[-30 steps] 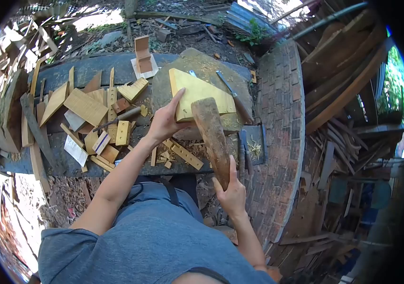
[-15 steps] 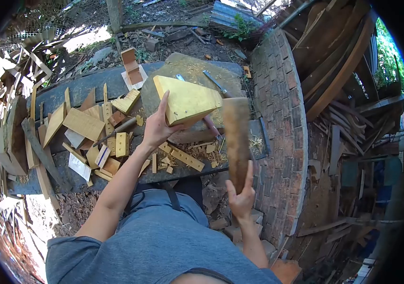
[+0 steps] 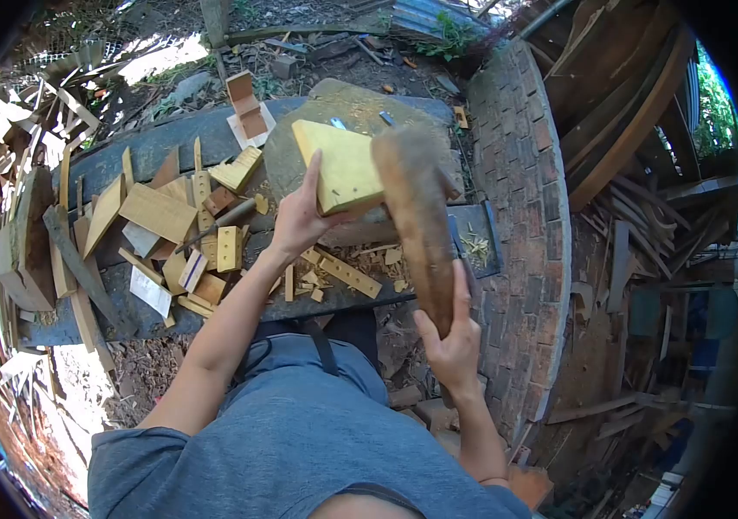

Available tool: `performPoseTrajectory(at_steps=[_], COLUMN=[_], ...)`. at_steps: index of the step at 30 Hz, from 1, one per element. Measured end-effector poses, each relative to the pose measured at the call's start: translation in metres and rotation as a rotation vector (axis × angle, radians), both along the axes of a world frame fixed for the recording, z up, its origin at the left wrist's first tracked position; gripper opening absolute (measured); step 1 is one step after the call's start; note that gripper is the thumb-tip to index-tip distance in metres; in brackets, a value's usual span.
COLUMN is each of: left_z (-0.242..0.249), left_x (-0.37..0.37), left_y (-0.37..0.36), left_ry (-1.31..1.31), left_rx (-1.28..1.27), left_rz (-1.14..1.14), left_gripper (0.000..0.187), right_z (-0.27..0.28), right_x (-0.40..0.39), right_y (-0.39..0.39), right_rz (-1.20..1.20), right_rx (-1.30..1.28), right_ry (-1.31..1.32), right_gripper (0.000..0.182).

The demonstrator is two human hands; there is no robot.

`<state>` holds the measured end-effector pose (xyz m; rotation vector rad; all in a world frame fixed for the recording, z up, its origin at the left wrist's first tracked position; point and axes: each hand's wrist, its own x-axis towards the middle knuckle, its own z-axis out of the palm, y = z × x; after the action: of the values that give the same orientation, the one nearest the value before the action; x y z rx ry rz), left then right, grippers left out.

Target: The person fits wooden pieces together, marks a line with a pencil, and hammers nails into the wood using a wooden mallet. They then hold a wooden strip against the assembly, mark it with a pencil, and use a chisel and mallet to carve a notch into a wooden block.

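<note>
My left hand (image 3: 300,221) grips a yellow wooden block (image 3: 343,169) by its near left corner, index finger laid along its side. Small dark marks dot the block's near edge. It is held over a thick wooden chopping block (image 3: 287,147) strewn with chips. Wrapped around the lower end of a heavy brown wooden club (image 3: 421,216) is my right hand (image 3: 453,348). The club's upper end, smeared by motion, overlaps the right part of the yellow block and hides it.
Cut wood pieces (image 3: 157,214) crowd the left side of the dark bench (image 3: 105,164). A drilled strip (image 3: 350,275) and shavings lie at its front. Behind stands a small open wooden box (image 3: 246,108). A brick wall edge (image 3: 520,216) runs along the right.
The club has swung up and left, from beside the yellow block to across its right end. My left hand keeps hold of the block, and the whole view has shifted slightly.
</note>
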<state>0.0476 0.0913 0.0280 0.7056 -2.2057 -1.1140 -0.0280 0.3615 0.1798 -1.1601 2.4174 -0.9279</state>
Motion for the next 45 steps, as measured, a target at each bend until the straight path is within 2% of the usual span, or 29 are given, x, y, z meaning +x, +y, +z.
performPoseTrajectory(at_steps=[2, 5, 6, 7, 8, 9, 10, 11, 13, 15, 17, 18, 23, 25, 26, 27, 28, 29, 30, 31, 32, 34, 35, 37, 38, 40, 41, 43, 45], left_z=[0.000, 0.005, 0.006, 0.004, 0.001, 0.002, 0.000, -0.004, -0.001, -0.002, -0.001, -0.001, -0.004, -0.013, -0.017, -0.012, 0.000, 0.013, 0.039, 0.039, 0.038, 0.048, 0.035, 0.046, 0.051, 0.058, 0.052, 0.038, 0.035], left_x=[0.000, 0.001, 0.001, 0.003, 0.004, 0.006, 0.009, 0.006, 0.006, 0.006, 0.003, 0.003, 0.001, 0.000, -0.001, 0.003, 0.008, 0.015, 0.018, 0.019, 0.020, 0.021, 0.025, 0.023, 0.023, 0.020, 0.018, 0.013, 0.008], left_y=[-0.007, -0.006, -0.005, -0.003, -0.002, -0.004, -0.008, -0.003, -0.004, -0.003, -0.005, -0.002, -0.009, -0.015, -0.017, -0.018, -0.019, -0.017, -0.009, -0.006, -0.005, -0.003, -0.006, -0.007, -0.008, -0.007, -0.006, -0.001, 0.011], left_ry=[-0.015, -0.032, -0.025, -0.043, -0.057, 0.049, 0.031, 0.016, -0.003, -0.038, -0.019, -0.013, 0.051, 0.195, 0.358, 0.351, 0.360, 0.365, 0.423, 0.423, 0.520, 0.699, 0.774, 0.836, 0.830, 0.905, 0.893, 1.031, 1.072], left_rx=[0.067, 0.024, 0.021, 0.036, 0.047, -0.037, 0.008, 0.073, 0.047, 0.041, 0.002, -0.023, -0.023, 0.189, 0.341, 0.327, 0.568, 0.814, 1.001, 0.987, 1.128, 1.384, 1.558, 1.666, 1.644, 1.812, 1.800, 2.035, 2.096], left_rz=[0.030, -0.002, -0.011, -0.006, 0.011, -0.007, 0.010, 0.002, 0.025, -0.003, -0.004, -0.019, -0.006, -0.001, -0.050, -0.051, -0.076, -0.097, -0.103, -0.091, -0.087, -0.105, -0.186, -0.266, -0.254, -0.327, -0.322, -0.530, -0.493], left_gripper=[0.116, 0.115, 0.115, 0.116, 0.116, 0.117, 0.117, 0.117, 0.119, 0.121, 0.121, 0.120, 0.118, 0.113, 0.105, 0.105, 0.102, 0.100, 0.083, 0.083, 0.074, 0.057, 0.060, 0.056, 0.056, 0.053, 0.053, 0.051, 0.047], right_z=[0.002, -0.021, -0.027, -0.026, -0.022, -0.020, -0.018, -0.011, 0.000, -0.025, -0.035, -0.043, -0.050, -0.066, -0.067, -0.068, -0.070, -0.085, -0.113, -0.139, -0.162, -0.202, -0.214, -0.237, -0.268, -0.278, -0.282, -0.290, -0.317], right_x=[-0.001, 0.007, 0.005, 0.010, 0.012, 0.004, 0.005, 0.013, 0.016, 0.011, 0.002, 0.000, -0.003, -0.013, -0.021, -0.028, -0.034, -0.043, -0.053, -0.059, -0.060, -0.060, -0.063, -0.072, -0.079, -0.091, -0.095, -0.110, -0.127], right_y=[-0.005, 0.000, -0.002, 0.004, 0.007, -0.003, -0.004, 0.002, -0.013, -0.005, -0.001, 0.000, 0.013, 0.032, 0.037, 0.041, 0.047, 0.057, 0.069, 0.076, 0.079, 0.081, 0.077, 0.069, 0.073, 0.061, 0.057, 0.044, 0.046], right_rz=[-0.020, -0.038, 0.000, -0.014, -0.021, 0.013, 0.066, 0.043, 0.021, -0.015, 0.050, 0.043, -0.066, -0.372, -0.374, -0.475, -0.574, -0.576, -0.554, -0.521, -0.502, -0.521, -0.498, -0.547, -0.513, -0.492, -0.482, -0.493, -0.482], right_rx=[-0.345, -0.321, -0.023, -0.023, 0.135, 0.275, 0.102, 0.125, -0.332, -0.453, 0.119, 0.238, -0.058, -0.266, -0.281, -0.252, -0.223, -0.232, -0.099, 0.031, 0.018, 0.200, 0.182, 0.412, 0.340, 0.371, 0.417, 0.455, 0.397], right_ry=[0.297, 0.241, 0.144, 0.148, 0.046, -0.046, -0.014, -0.027, 0.200, 0.193, 0.151, 0.199, 0.134, 0.175, 0.170, 0.059, -0.053, -0.063, -0.019, 0.025, 0.015, 0.014, -0.004, -0.136, -0.070, 0.002, 0.085, 0.038, 0.369], right_gripper=[0.084, 0.083, 0.083, 0.083, 0.083, 0.083, 0.084, 0.084, 0.087, 0.090, 0.089, 0.087, 0.082, 0.079, 0.079, 0.078, 0.078, 0.078, 0.078, 0.078, 0.078, 0.079, 0.079, 0.077, 0.078, 0.078, 0.078, 0.073, 0.066])
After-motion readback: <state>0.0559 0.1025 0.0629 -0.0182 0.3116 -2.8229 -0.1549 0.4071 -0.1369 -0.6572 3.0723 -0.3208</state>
